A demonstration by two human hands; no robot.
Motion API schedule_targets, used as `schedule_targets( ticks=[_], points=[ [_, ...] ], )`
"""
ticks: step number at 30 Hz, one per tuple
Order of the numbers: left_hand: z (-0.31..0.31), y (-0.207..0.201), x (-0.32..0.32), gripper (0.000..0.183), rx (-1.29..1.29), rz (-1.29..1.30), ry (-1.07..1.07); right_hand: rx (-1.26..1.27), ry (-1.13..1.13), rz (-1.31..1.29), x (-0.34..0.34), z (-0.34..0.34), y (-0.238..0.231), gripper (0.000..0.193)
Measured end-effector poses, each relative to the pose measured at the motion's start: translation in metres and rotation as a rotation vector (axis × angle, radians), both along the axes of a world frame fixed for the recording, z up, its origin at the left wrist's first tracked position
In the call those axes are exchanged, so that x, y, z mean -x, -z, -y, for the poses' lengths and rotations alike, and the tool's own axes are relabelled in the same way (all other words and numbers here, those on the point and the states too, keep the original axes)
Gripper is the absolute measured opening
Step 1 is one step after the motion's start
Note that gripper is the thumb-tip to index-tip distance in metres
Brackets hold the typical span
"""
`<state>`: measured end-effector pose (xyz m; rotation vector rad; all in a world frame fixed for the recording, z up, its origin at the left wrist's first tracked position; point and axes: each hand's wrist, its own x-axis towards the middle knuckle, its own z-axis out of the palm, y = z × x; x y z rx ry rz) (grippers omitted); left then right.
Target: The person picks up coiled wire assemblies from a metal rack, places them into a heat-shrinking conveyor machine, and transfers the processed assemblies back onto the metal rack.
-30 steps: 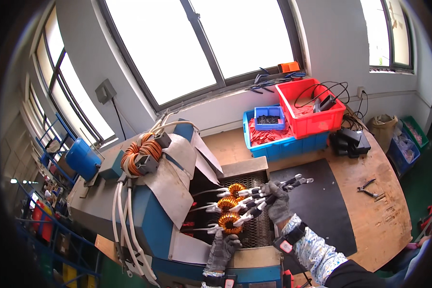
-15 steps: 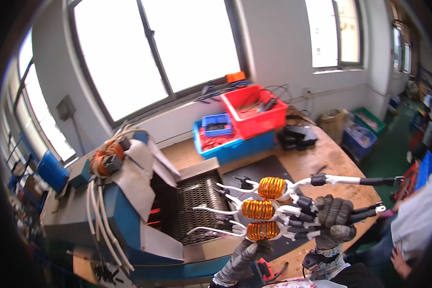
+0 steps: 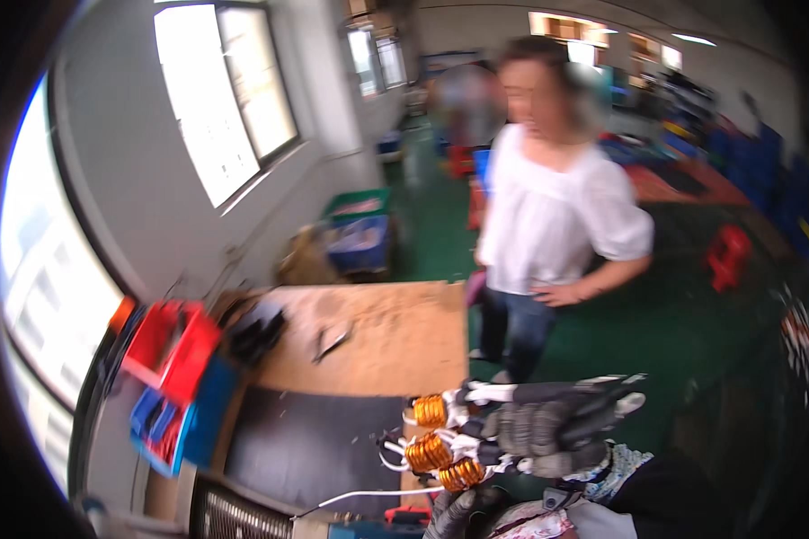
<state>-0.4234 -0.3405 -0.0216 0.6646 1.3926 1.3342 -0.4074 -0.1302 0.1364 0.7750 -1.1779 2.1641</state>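
Three copper-wound toroidal coils (image 3: 428,451) with white and black sleeved leads hang together in front of me. My right hand (image 3: 535,429), in a grey glove, is closed round the bundle of leads on their right side. Beneath the lowest coil, my gloved left hand (image 3: 454,514) appears closed on its lower edge, though blur and the picture's bottom partly hide the fingers. One long white lead (image 3: 368,493) stretches left from the coils. Stripped or lugged lead ends (image 3: 631,393) stick out past my right hand.
A wooden table (image 3: 395,332) with a black mat (image 3: 315,440) lies ahead, bearing pliers (image 3: 334,343). Red bin (image 3: 173,350) and blue bin (image 3: 208,404) stand at left. A metal mesh conveyor (image 3: 238,514) is lower left. Beyond the table stands a person in white (image 3: 553,216).
My view has swung right, bringing the standing person and the room into sight. The machine has mostly left the picture. Both hands and the coils stay together, lower in view.
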Motion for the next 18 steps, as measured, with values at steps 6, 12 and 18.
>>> schedule_targets(
  ticks=[6,12,18],
  points=[
    [-0.042,-0.014,-0.004,0.040,0.005,0.044,0.113,0.012,0.250,0.297,-0.090,-0.053,0.025,0.023],
    [-0.151,-0.072,-0.028,0.042,-0.124,0.041,-0.215,0.017,0.429,0.532,-0.176,-0.084,0.027,0.028],
    [-0.255,-0.060,-0.098,0.042,-0.029,0.066,0.221,0.243,0.428,0.209,-0.274,-0.143,0.029,0.028]
  ],
)
